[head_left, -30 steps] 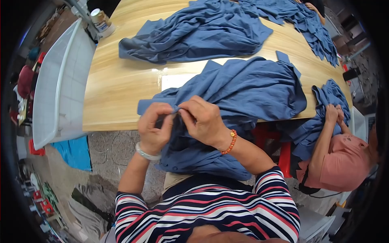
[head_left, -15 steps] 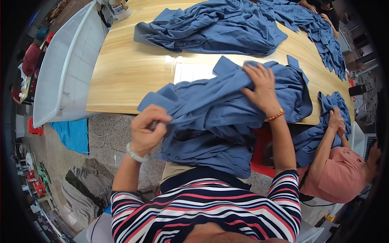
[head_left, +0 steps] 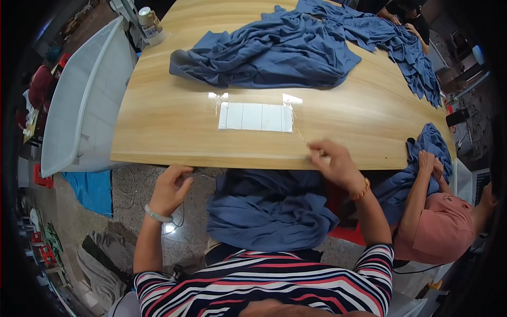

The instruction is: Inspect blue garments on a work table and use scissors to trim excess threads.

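A heap of blue buttoned shirts point(head_left: 266, 214) lies in my lap, hanging just under the table's front edge. My left hand point(head_left: 170, 191) is at that edge, left of the heap, its fingers bent and the thumb apart, holding nothing that I can see. Over the front of the table, my right hand point(head_left: 334, 165) hovers with loosely curled, slightly blurred fingers, and no cloth is in it. A white sheet marked off in panels point(head_left: 255, 117) is taped flat to the wooden tabletop point(head_left: 174, 127) ahead of my hands.
Another blue shirt point(head_left: 269, 53) lies crumpled farther back. More blue garments point(head_left: 393, 45) trail along the far right, by a person in black. At right, a co-worker in a pink top point(head_left: 443, 227) handles blue cloth. A large translucent bin point(head_left: 84, 100) stands left.
The blue shirt that both hands held over the table edge has left the tabletop; blue cloth now lies only in my lap there. The taped sheet is uncovered. Both hands have let go.
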Demonstrator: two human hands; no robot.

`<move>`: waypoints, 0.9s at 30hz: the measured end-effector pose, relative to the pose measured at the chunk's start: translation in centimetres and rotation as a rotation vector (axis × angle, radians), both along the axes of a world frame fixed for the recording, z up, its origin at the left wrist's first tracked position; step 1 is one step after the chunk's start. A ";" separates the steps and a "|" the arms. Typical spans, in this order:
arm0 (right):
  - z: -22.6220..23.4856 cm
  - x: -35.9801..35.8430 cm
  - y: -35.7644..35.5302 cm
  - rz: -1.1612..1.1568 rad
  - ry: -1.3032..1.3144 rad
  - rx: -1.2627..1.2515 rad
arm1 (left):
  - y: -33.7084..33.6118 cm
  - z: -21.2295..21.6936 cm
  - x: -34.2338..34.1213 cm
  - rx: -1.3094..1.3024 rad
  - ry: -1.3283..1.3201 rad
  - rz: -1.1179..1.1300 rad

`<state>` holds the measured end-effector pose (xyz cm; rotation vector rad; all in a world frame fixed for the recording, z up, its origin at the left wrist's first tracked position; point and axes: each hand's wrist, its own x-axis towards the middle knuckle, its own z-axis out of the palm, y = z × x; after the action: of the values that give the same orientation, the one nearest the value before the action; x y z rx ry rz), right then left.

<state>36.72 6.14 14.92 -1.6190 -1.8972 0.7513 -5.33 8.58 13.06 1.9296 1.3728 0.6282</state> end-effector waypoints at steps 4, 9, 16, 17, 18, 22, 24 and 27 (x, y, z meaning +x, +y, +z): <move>-1.6 2.3 10.7 -0.110 -0.301 0.439 | 7.5 -0.7 5.9 0.521 0.071 -0.103; -4.1 3.7 18.6 -0.239 -0.670 0.481 | 17.8 -3.6 10.6 0.810 0.222 -0.020; -5.4 6.2 11.7 -0.033 -0.401 0.388 | 19.6 -4.6 7.9 0.774 0.351 -0.159; -5.7 6.9 9.4 -0.033 -0.368 0.331 | 18.2 -4.7 6.9 0.776 0.316 -0.196; -6.0 7.9 7.3 -0.040 -0.339 0.270 | 16.4 -4.1 6.3 0.689 0.336 -0.274; -1.8 7.1 1.9 -0.004 -0.266 -0.011 | 8.8 1.9 4.9 0.289 0.192 -0.490; -0.4 7.0 1.0 -0.001 -0.151 -0.088 | 7.7 3.6 6.2 0.190 0.089 -0.454; 1.1 4.9 0.5 0.028 -0.101 0.025 | 7.8 3.5 10.2 0.298 -0.036 -0.304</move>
<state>41.64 6.64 15.97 -1.6462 -1.9954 0.6661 4.88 16.37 16.57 2.2926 0.9756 0.7444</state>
